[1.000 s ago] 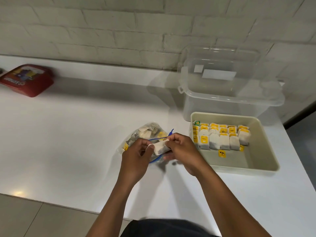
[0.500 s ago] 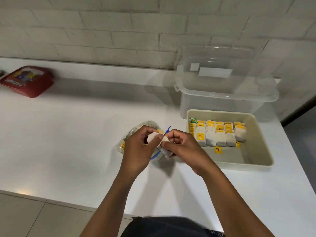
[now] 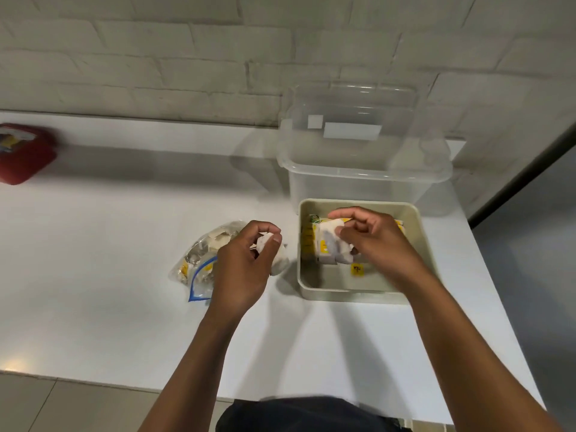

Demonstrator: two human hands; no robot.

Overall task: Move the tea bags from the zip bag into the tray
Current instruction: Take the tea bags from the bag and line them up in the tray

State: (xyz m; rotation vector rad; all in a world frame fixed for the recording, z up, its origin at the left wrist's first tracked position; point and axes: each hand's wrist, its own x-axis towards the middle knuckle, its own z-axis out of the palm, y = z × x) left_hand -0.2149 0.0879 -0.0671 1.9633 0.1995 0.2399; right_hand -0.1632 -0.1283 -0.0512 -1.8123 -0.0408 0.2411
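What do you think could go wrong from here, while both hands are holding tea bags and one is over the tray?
1. The right hand pinches a tea bag above the rows already standing in the tray; setting it down carelessly could topple them.
2. The left hand holds several tea bags loosely over the counter; one could slip out.
3. The zip bag lies open and unheld, so bags might spill.

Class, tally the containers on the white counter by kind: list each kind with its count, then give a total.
Zip bag: 1
Beige tray: 1
Clear plastic tub: 1
Red box: 1
Total: 4
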